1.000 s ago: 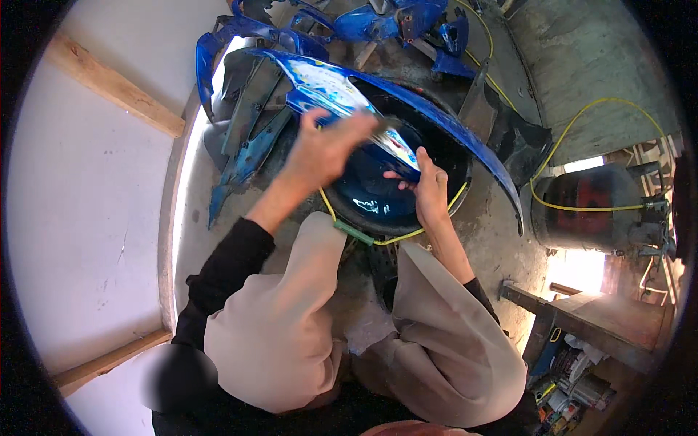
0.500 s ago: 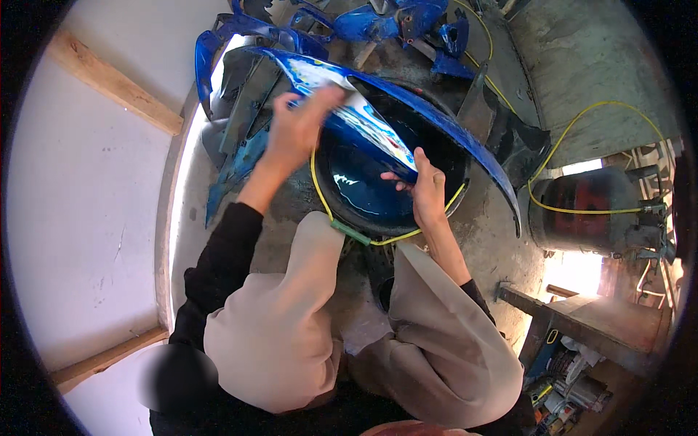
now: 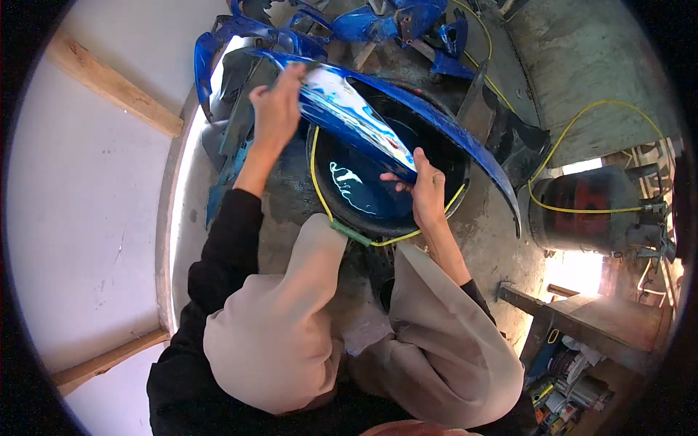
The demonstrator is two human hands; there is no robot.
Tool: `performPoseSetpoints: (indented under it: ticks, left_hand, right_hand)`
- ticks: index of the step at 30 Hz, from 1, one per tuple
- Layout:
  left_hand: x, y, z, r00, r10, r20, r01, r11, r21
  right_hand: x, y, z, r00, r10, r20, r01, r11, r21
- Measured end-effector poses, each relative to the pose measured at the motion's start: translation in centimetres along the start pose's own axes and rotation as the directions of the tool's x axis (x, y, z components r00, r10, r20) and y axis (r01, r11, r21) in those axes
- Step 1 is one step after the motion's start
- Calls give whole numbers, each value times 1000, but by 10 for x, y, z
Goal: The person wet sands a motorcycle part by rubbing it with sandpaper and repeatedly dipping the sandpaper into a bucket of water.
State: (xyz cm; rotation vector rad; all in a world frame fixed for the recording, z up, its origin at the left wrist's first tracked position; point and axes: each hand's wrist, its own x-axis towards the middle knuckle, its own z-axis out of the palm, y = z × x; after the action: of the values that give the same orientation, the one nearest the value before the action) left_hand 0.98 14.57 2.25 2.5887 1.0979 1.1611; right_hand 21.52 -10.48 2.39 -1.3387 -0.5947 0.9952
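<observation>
My right hand [image 3: 429, 186] grips the panel [image 3: 363, 123] by its tip; left hand [image 3: 276, 116], I can't tell; likely light, stiff, wet-slick; hold edges.

This looks like a repair workshop: loose blue body panels [image 3: 367, 24] lie along the far edge of the concrete floor [image 3: 494, 225], a yellow hose [image 3: 603, 211] meets a dark tank [image 3: 571, 190] at its right edge, and jumbled hardware [image 3: 582, 392] fills the near right corner under a wooden bench [image 3: 618, 323].

Person's wearing a black long-sleeved top [image 3: 178, 370], with the left sleeve [image 3: 234, 229] bunching into folds. Baggy beige trousers [image 3: 273, 338] are creasing a fair bit, and some reddish fabric [image 3: 414, 429] is peeking in down low.
</observation>
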Motion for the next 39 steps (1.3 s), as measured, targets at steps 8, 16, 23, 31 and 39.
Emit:
performPoseSetpoints:
  ticks: [8, 16, 23, 31, 39]
  left_hand:
    - [-1, 73, 23, 831, 497, 249, -422, 855, -301]
    - [14, 6, 17, 989, 127, 79, -116, 985, -124]
    - [32, -20, 3, 993, 105, 59, -99, 991, -91]
    - [-5, 41, 27, 933, 346, 96, -321, 923, -211]
    - [3, -12, -8, 999, 20, 26, -21, 999, 35]
  right_hand:
    - [-1, 0, -21, 1000, 1, -20, -2, 999, -34]
    - [0, 2, -7, 1000, -8, -15, 8, 1000, -18]
    - [-1, -3, -9, 999, -36, -12, 35, 999, -28]
    - [1, 5, -29, 998, -41, -39, 40, 999, -35]
    - [-1, 1, 0, 996, -58, 65, 61, 997, -56]
